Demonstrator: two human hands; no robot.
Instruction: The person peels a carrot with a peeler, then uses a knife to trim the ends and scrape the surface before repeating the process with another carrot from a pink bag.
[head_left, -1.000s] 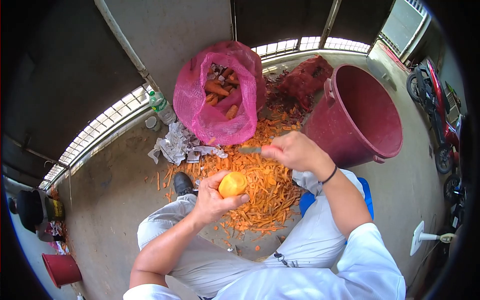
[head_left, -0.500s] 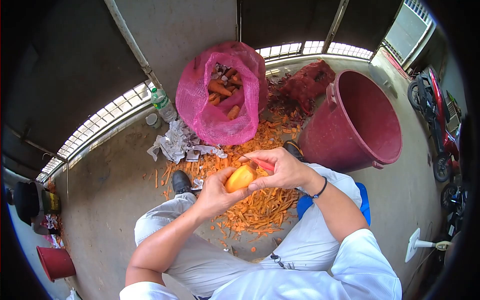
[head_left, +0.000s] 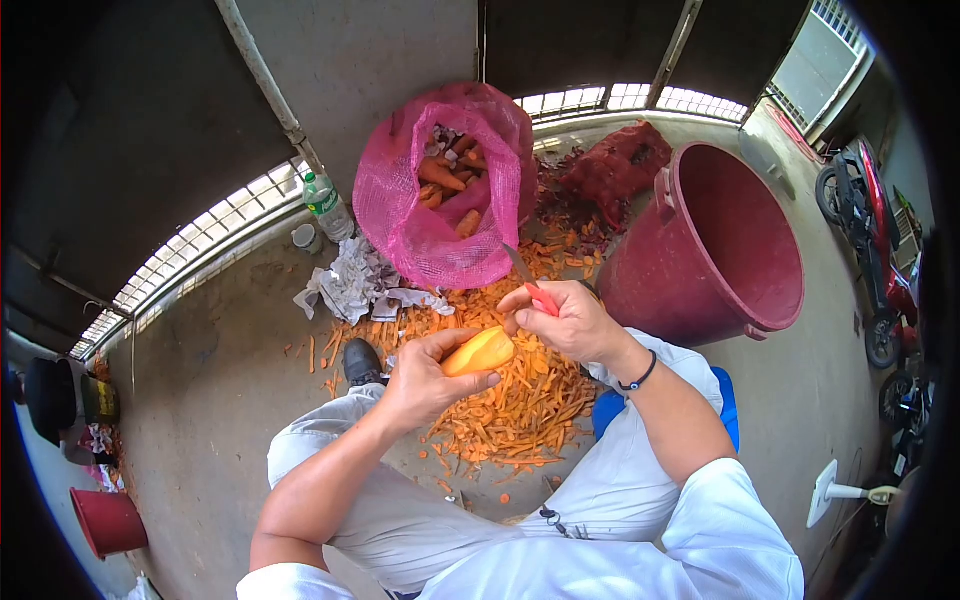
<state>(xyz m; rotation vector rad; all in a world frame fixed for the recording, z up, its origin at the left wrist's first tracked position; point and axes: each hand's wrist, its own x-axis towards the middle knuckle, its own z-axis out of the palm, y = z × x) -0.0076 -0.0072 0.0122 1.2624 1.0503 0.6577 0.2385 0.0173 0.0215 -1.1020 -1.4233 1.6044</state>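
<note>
My left hand [head_left: 425,378] is wrapped round a peeled carrot [head_left: 482,352], bright orange and thick, its end pointing right. A short way to its right, my right hand [head_left: 568,322] grips the red handle of a knife [head_left: 541,299]. The knife's thin blade points up and away from me, apart from the carrot. Beneath both hands lies a heap of orange peelings [head_left: 515,415] on the floor between my legs. Beyond them stands an open pink mesh sack [head_left: 450,265] with unpeeled carrots [head_left: 440,175] inside.
A large maroon bin [head_left: 650,265] stands right of the peelings, with a dark red mesh sack [head_left: 620,170] behind it. Crumpled paper [head_left: 355,280], a plastic bottle [head_left: 327,205] and a cup [head_left: 306,238] are at the left. A small red bucket [head_left: 108,522] and motorcycles [head_left: 868,230] stand farther out.
My right hand has moved slightly up and right, away from the carrot, and the knife blade now points outward. My left hand still holds the carrot, turned somewhat.
</note>
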